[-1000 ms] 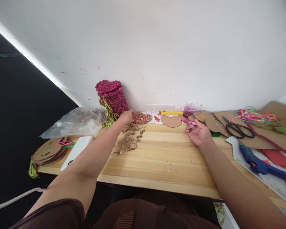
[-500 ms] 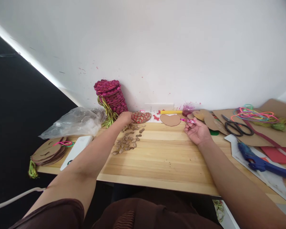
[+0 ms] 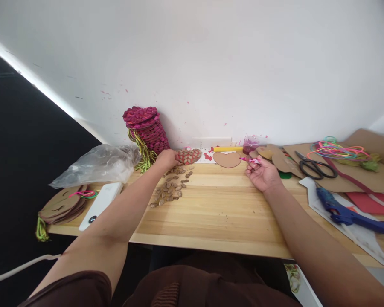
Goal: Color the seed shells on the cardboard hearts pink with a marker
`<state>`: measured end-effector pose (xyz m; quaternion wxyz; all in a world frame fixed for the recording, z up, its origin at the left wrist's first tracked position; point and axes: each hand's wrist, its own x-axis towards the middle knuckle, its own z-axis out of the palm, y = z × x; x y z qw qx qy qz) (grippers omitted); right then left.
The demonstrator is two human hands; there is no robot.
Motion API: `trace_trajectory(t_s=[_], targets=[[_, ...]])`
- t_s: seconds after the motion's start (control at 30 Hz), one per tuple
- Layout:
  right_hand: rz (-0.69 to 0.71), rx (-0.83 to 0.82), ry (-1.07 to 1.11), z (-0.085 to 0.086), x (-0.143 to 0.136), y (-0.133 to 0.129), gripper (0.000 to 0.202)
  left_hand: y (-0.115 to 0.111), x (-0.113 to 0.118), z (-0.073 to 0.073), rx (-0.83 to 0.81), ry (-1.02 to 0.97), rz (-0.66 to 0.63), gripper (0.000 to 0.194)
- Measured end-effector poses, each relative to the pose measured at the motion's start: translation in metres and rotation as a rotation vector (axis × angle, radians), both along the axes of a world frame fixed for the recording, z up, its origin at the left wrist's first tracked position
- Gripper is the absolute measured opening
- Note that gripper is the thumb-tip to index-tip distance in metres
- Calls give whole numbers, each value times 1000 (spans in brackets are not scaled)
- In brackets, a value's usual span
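My left hand (image 3: 168,160) is closed at the left edge of a red heart covered with seeds (image 3: 189,156); its fingertips are partly hidden, so I cannot make out what they hold. Loose brown seeds (image 3: 170,187) are scattered on the wooden table just below that hand. My right hand (image 3: 263,175), palm turned up, is closed on a pink marker (image 3: 250,160) whose tip points left. Beside the marker tip lies a plain cardboard heart (image 3: 227,159). A yellow stick (image 3: 228,149) lies behind this heart, near a cup of dark pink liquid (image 3: 250,146).
A magenta stack with tassels (image 3: 147,130) stands at the back left. Nearby are a clear plastic bag (image 3: 96,165), a white phone (image 3: 100,206) and cardboard faces (image 3: 62,206). Scissors (image 3: 318,167), neon cords (image 3: 339,151) and a blue glue gun (image 3: 348,214) lie right.
The whole view has shifted slightly. Both hands keep nearly the same places beside the two hearts, and the right hand still holds the marker.
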<state>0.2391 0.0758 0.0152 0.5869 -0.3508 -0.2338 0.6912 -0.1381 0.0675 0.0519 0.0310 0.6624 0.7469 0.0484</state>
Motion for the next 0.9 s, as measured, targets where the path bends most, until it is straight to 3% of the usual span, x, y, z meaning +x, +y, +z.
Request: trace_trajectory(t_s=[0.1,0.33,0.6,0.9], targets=[[1,0,-4,0,0,0,24,0,2,-2,12,-37,-8,4],[12,23,-14,-3,1,3,28,4,10,8,132,-202,32,9],[-2,-3,-9,-1,0,2,20,14,19,25,290,-596,145,9],[-1,4,-5,-2,0,3,26,30,28,36,423,-977,174,6]])
